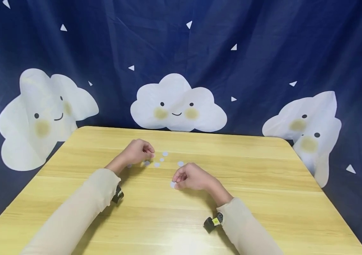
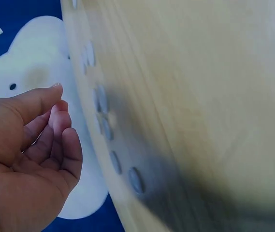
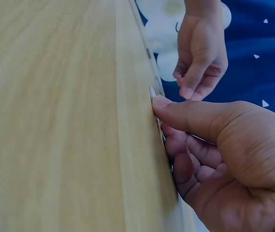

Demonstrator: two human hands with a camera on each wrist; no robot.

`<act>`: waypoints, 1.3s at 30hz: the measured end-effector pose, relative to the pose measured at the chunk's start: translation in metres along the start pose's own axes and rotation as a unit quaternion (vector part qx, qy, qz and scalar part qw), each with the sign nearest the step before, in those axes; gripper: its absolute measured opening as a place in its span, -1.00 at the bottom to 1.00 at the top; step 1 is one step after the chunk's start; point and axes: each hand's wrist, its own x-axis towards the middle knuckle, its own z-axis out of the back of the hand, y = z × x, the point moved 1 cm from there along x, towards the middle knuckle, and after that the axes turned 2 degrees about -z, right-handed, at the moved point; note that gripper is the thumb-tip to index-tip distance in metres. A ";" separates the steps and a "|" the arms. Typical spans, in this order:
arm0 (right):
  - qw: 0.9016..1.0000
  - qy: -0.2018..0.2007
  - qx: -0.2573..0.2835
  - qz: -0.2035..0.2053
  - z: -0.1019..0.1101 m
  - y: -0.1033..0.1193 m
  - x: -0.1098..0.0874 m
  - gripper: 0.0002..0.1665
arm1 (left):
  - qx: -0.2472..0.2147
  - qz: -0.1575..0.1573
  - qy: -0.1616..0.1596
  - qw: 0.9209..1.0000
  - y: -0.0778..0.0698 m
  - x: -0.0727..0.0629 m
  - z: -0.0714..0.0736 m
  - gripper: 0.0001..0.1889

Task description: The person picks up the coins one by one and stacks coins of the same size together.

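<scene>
Several thin, round, silvery coins lie scattered on the wooden table, among them one coin (image 1: 165, 154) toward the back and another coin (image 1: 180, 164) just beyond the right hand. My right hand (image 1: 192, 177) is low over the table, thumb and curled fingers pinching a coin (image 1: 172, 185) at its edge. In the right wrist view that coin (image 3: 152, 93) shows as a thin sliver at the thumb tip. My left hand (image 1: 138, 151) hovers at the group's left side, fingers loosely bent, with nothing visible between thumb and fingers. Beside it in the left wrist view lies a coin (image 2: 136, 180).
The light wooden table (image 1: 142, 219) has rounded far corners. Right behind its far edge hangs a dark blue curtain (image 1: 110, 42) printed with white clouds. Small black cameras, such as the right wrist camera (image 1: 211, 223), stick out below the sleeves.
</scene>
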 end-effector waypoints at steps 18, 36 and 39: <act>1.000 0.005 0.001 0.010 -0.001 -0.003 0.004 -0.90 | 0.040 0.014 0.052 0.998 0.032 0.020 0.003 -0.89; 1.000 0.002 0.001 -0.004 0.001 -0.002 0.002 -0.89 | 0.096 -0.009 0.124 0.988 0.021 0.030 0.008 -0.94; 1.000 0.002 0.004 -0.001 0.001 -0.002 0.002 -0.89 | 0.102 0.000 0.138 0.985 0.021 0.031 0.008 -0.92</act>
